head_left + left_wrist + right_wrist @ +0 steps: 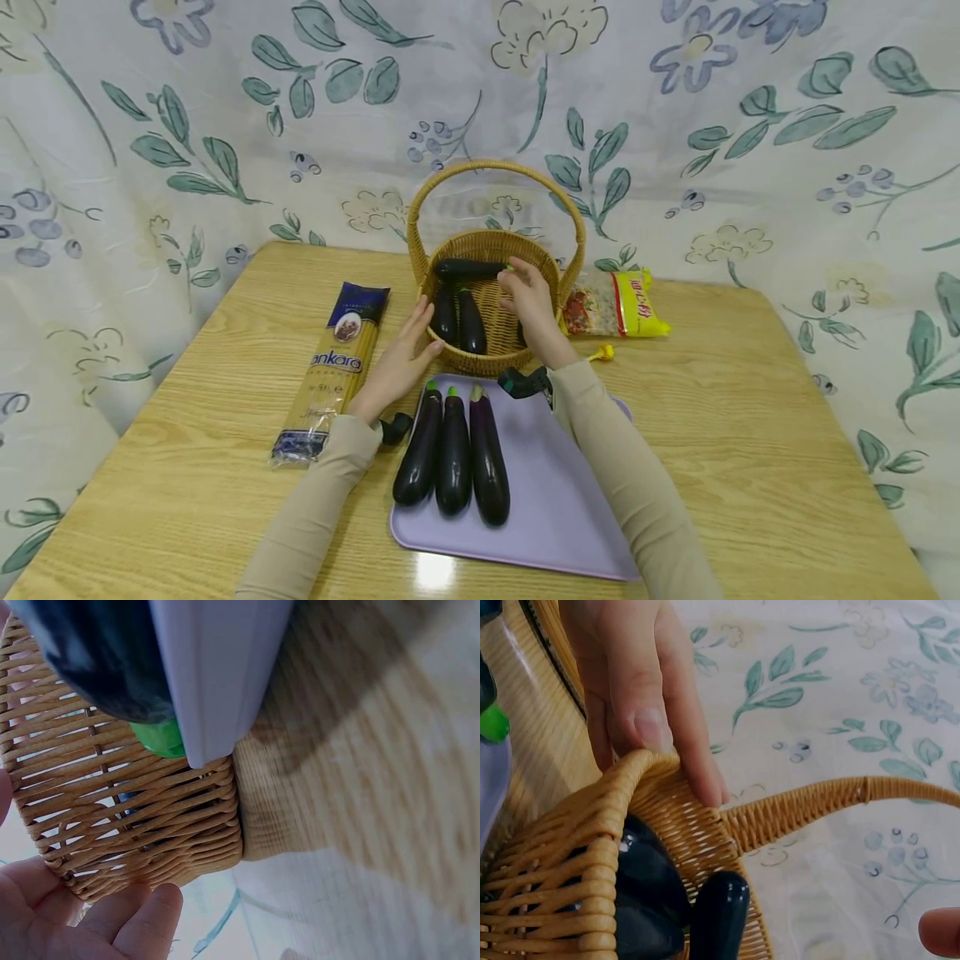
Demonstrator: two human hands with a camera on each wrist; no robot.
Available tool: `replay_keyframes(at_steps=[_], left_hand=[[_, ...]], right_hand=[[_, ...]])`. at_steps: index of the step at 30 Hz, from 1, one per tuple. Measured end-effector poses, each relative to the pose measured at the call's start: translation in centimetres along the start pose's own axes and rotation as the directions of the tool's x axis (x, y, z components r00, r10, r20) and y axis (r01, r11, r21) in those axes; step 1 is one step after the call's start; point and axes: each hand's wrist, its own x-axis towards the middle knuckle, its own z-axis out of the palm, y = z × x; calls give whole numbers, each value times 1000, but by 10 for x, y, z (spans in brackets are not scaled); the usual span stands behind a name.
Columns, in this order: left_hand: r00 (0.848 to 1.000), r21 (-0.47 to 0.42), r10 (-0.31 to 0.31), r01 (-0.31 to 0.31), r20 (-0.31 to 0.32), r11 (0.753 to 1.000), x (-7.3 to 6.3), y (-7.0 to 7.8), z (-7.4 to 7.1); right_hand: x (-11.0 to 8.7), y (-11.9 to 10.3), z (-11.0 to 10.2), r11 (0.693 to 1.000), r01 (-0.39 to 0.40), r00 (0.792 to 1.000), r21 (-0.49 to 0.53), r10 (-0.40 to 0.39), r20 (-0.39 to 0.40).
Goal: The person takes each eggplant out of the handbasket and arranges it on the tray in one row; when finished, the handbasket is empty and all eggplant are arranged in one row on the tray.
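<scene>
A wicker basket [487,363] with a tall arched handle holds several dark eggplants. One eggplant [469,268] lies crosswise at the back, its green stem beside the fingers of my right hand [534,307], which reaches in loosely bent. Two more, including a short eggplant [472,323], lie at the left inside. Under the right hand a dark piece shows, mostly hidden. My left hand [401,367] rests against the basket's left side, fingers extended along the outer wall. In the right wrist view, the left thumb touches the rim [641,761]; only one right fingertip [941,932] shows there.
A lilac tray [555,508] with three eggplants [453,454] stands in front of the basket. A spaghetti pack [330,371] lies to the left. Right of the basket lie a yellow-ended food bag [618,306] and a small yellow item [604,352]. Floral cloth [480,100] hangs behind.
</scene>
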Motion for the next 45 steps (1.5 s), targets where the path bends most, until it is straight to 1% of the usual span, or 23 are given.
replay_keyframes(at_steps=[14, 19, 24, 30, 39, 45], left_hand=[[1000, 1, -3, 3, -4, 1000, 1, 0, 1], [1000, 7, -11, 11, -8, 1000, -1, 0, -1], [1000, 4, -13, 13, -8, 1000, -2, 2, -2], [1000, 1, -14, 14, -4, 1000, -1, 3, 0], [1000, 4, -24, 24, -4, 1000, -2, 1, -1], [1000, -1, -22, 22, -6, 1000, -3, 2, -1]], right_hand=[[23, 7, 5, 999, -52, 998, 14, 53, -24], [28, 9, 7, 996, -82, 996, 29, 83, -33], [32, 12, 9, 995, -101, 994, 21, 102, -39], [37, 14, 10, 994, -105, 994, 26, 106, -37], [47, 17, 14, 991, -130, 991, 25, 130, -9], [52, 18, 14, 988, -150, 988, 21, 151, -14]])
